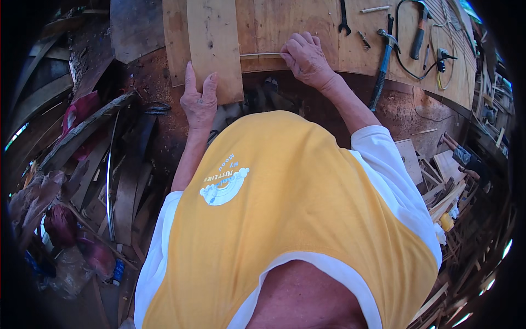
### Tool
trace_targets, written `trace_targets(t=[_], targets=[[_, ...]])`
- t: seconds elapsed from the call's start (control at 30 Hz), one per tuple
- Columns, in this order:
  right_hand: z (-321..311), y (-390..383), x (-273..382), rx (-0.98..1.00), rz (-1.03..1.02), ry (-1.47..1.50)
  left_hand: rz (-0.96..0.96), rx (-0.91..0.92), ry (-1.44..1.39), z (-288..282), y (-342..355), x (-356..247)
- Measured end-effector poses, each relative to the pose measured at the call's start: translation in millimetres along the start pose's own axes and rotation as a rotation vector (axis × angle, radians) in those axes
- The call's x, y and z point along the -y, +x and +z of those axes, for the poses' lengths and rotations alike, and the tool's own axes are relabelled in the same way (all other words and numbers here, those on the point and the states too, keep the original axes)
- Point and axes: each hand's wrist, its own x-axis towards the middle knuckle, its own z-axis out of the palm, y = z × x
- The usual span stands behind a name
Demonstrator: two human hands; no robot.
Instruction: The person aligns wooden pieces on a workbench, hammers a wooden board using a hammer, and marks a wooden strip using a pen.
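My left hand rests against a pale plywood plank, thumb and forefinger stretched out apart on its left part; its other fingers are partly hidden. To the right, my right hand is curled closed on the end of a thin pale strip, which runs toward the plank across the wooden worktop near its front edge.
Right on the worktop lie a wrench, claw hammer, second hammer and corded plug. Scrap wood and red cloth fill the left. Another person's legs show at right beside offcuts.
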Motion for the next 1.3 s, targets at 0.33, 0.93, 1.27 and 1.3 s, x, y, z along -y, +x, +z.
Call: trace_targets(t=[0.33, 0.93, 1.27, 1.3], targets=[[-2.2, -0.1, -1.8, 0.071, -0.03, -0.024, -0.033, -0.005, -0.01, -1.2, -1.9, -0.4], [-37.9, 112.3, -108.3, -0.1, -0.059, -0.07, -0.078, 0.03, 0.013, -2.5, -0.4, -10.2], [-10.3, 223.2, -157.9, -0.073, -0.039, -0.2, -0.151, 0.037, -0.115, -2.4, -2.5, -16.4], [-6.9, 226.4, -157.5, -0.07, -0.04, -0.198, -0.155, 0.035, -0.115, -2.7, -2.4, -16.9]])
